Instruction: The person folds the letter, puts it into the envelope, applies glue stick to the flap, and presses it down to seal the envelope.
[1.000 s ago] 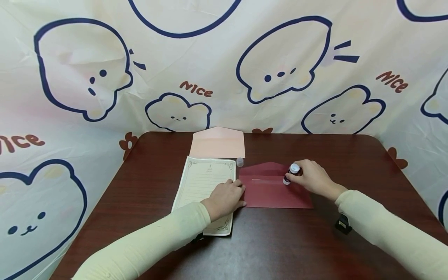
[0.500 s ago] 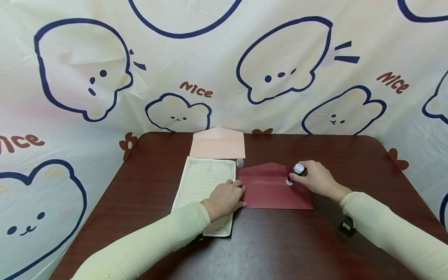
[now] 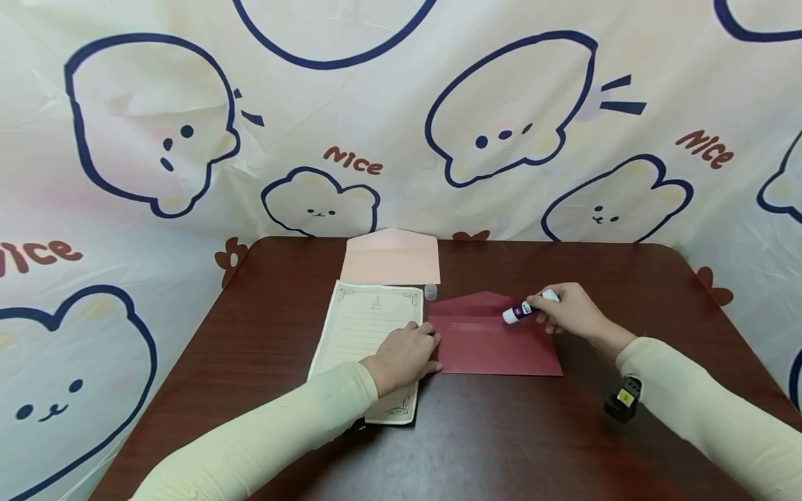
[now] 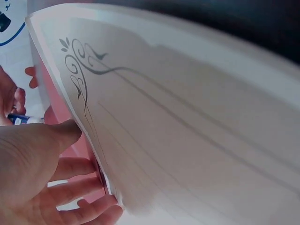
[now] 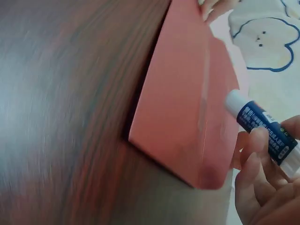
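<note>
While the red envelope [image 3: 495,351], right of centre in the head view, is touched by the left hand [image 3: 404,353] with relaxed fingers, the glue stick [image 3: 519,312] is pinched in the right hand [image 3: 575,312]; glue is apparently being applied, and next the flap [image 3: 479,304] probably needs to be folded.

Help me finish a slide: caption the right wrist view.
Right hand holding a glue stick over a red envelope.

Repeated "Nice" lettering [image 3: 353,161] on the backdrop [image 3: 401,111]
</note>
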Motion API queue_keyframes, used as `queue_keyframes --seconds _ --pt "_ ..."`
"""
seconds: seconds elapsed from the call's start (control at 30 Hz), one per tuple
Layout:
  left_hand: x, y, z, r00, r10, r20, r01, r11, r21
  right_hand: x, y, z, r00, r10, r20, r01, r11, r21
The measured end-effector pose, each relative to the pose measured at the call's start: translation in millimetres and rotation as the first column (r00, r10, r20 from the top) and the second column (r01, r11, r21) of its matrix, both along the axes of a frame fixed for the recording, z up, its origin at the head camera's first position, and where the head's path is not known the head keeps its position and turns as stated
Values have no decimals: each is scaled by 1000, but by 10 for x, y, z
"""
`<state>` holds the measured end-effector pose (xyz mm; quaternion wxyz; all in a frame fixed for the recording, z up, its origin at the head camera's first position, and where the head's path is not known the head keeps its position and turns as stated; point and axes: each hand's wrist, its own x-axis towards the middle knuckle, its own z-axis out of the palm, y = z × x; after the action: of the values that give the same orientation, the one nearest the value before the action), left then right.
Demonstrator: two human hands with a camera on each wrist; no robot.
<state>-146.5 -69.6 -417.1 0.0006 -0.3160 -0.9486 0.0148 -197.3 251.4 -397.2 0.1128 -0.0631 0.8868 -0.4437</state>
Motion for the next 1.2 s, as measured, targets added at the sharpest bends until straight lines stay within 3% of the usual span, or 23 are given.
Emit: queue_keyframes --seconds 0.23,0.5,0.6,0.67,0.73,0.8,0.93,1.03,1.1,1.2 --pt "-73 -8 34 999 -8 42 7 1000 12 14 -67 25 975 17 223 31 978 -208" --pt "-177 -14 44 998 -18 62 13 997 70 82 -189 82 949 103 298 27 914 -404" --pt "-180 -11 55 995 -4 102 -12 989 148 152 -277 117 934 125 336 48 885 -463" --pt "-174 3 86 986 6 168 -50 964 262 193 -346 137 926 138 352 64 861 -504" --pt "-162 30 128 969 10 247 -111 910 399 237 -411 162 921 154 357 67 841 -537" --pt "-151 69 184 943 -7 332 -182 826 534 282 -471 188 921 173 350 64 818 -572" --pt "-127 161 313 876 -74 477 -346 594 727 371 -576 244 927 205 313 48 765 -642" --pt "-108 226 413 826 -127 550 -462 406 788 433 -652 282 934 219 282 38 725 -688" --pt "-91 256 466 800 -155 579 -519 305 798 475 -704 300 936 226 270 32 709 -704" --pt "-56 291 523 761 -190 620 -592 186 784 541 -783 307 935 231 270 39 689 -724"
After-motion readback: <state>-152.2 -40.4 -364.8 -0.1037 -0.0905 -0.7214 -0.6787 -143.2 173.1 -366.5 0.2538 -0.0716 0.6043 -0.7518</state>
